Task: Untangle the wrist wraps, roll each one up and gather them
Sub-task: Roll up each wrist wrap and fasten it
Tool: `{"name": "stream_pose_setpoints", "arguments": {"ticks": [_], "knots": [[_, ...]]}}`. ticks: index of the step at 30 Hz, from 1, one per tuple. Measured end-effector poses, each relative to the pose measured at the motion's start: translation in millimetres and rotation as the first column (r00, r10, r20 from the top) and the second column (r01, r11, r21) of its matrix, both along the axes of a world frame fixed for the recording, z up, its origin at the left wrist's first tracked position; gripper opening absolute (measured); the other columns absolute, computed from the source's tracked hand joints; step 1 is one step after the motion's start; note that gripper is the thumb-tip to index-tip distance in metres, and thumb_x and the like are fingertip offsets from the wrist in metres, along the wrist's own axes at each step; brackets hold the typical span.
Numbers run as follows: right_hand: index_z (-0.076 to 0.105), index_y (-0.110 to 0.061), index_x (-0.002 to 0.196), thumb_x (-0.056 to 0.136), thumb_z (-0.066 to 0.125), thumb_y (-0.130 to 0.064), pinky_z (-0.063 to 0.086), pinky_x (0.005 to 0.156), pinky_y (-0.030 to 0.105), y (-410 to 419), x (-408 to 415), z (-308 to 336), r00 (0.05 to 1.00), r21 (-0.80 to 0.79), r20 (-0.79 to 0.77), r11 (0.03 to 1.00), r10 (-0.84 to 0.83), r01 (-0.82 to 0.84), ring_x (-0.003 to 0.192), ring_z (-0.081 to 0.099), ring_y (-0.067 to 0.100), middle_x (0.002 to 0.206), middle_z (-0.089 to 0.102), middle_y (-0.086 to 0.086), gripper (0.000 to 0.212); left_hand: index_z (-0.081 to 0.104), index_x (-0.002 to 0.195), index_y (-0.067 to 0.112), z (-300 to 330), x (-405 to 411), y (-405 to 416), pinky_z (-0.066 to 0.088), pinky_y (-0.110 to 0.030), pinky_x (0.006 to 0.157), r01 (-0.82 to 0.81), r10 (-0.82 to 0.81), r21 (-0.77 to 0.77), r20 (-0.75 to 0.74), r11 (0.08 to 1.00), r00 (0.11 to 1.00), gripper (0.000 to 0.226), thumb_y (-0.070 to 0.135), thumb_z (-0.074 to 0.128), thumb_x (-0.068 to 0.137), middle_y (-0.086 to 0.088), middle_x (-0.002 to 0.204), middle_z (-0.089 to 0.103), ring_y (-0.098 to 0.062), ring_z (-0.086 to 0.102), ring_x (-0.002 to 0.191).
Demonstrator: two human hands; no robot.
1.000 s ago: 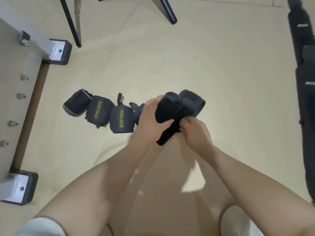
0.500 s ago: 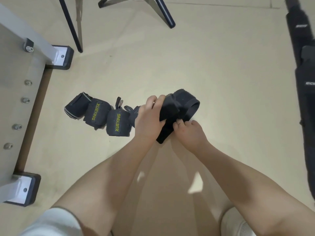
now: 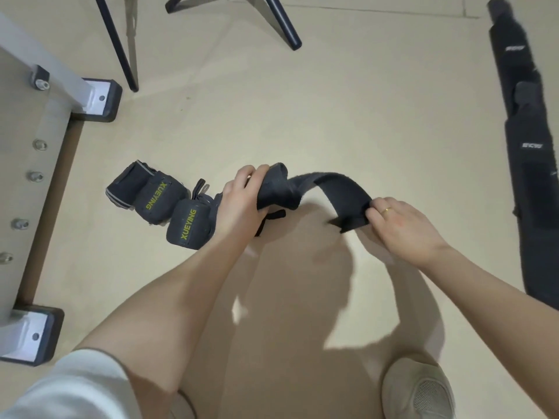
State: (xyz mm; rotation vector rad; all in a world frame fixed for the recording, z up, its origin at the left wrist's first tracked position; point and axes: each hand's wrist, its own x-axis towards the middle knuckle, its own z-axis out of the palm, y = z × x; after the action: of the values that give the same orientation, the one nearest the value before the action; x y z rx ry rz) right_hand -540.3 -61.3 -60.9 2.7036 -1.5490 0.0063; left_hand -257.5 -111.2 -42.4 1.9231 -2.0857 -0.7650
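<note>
I see 1 unrolled wrist wrap (image 3: 305, 189) mid-frame above the floor (image 3: 363, 122), long axis 9-to-3; left hand (image 3: 242, 204) clenches its bunched end, right hand (image 3: 399, 223) pinches the free end. 3 rolled wraps (image 3: 160, 201) at 9 o'clock.

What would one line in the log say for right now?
left hand: grips wrap's rolled end | right hand: pinches wrap's loose end | wrist wrap: stretched between hands | rolled wraps: on floor

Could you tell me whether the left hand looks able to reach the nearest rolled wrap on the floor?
Probably yes: the nearest rolled grey wrap with yellow lettering lies right beside the left hand, though that hand grips the dark wrist wrap.
</note>
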Motion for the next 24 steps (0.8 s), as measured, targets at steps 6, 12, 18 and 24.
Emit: {"name": "stream_pose_setpoints", "arguments": {"ticks": [6, 12, 18, 24], "knots": [[0.063, -0.007, 0.103, 0.079, 0.049, -0.008, 0.044, 0.088, 0.037, 16.8, 32.2, 25.4, 0.926, 0.22, 0.229, 0.943, -0.299, 0.25, 0.101, 0.058, 0.031, 0.107, 0.061, 0.008, 0.028, 0.043, 0.136, 0.03, 28.0, -17.2, 6.6, 0.031, -0.024, 0.084, 0.054, -0.053, 0.009, -0.119, 0.998, 0.992, 0.069, 0.013, 0.07, 0.075, 0.008, 0.13, 0.041, -0.023, 0.042, 0.112], [0.039, -0.019, 0.133, 0.095, 0.053, -0.025, 0.032, 0.096, 0.019, -11.1, 72.3, 113.2, 0.321, 0.735, 0.613, 0.67, -0.722, 0.105, 0.116, 0.047, 0.005, 0.123, 0.049, -0.012, 0.041, 0.04, 0.136, 0.032, 86.8, -29.9, 8.9, 0.046, -0.039, 0.086, 0.296, -0.318, -0.201, -0.085, 0.934, 0.944, 0.07, 0.009, 0.06, 0.073, 0.005, 0.129, 0.042, -0.027, 0.043, 0.112], [0.045, -0.044, 0.104, 0.058, 0.058, -0.058, 0.031, 0.109, 0.032, -6.2, 78.4, 171.4, 0.436, 0.679, 0.666, 0.734, -0.605, -0.018, 0.119, 0.046, 0.003, 0.119, 0.05, -0.012, 0.05, 0.039, 0.126, 0.028, 146.7, -7.7, 10.6, 0.053, -0.038, 0.071, 0.433, -0.465, -0.535, 0.083, 0.725, 0.881, 0.077, 0.003, 0.078, 0.063, 0.01, 0.122, 0.039, -0.025, 0.044, 0.105], [0.041, -0.033, 0.103, 0.06, 0.071, -0.041, 0.049, 0.081, 0.027, -4.9, 89.9, 206.6, 0.242, 0.618, 0.779, 0.775, -0.579, -0.135, 0.087, 0.057, 0.007, 0.1, 0.054, -0.007, 0.053, 0.042, 0.126, 0.023, 182.7, -3.6, 8.5, 0.043, -0.028, 0.088, 0.457, -0.534, -0.674, 0.108, 0.581, 0.839, 0.054, 0.024, 0.065, 0.077, 0.008, 0.124, 0.043, -0.021, 0.045, 0.109]]}}
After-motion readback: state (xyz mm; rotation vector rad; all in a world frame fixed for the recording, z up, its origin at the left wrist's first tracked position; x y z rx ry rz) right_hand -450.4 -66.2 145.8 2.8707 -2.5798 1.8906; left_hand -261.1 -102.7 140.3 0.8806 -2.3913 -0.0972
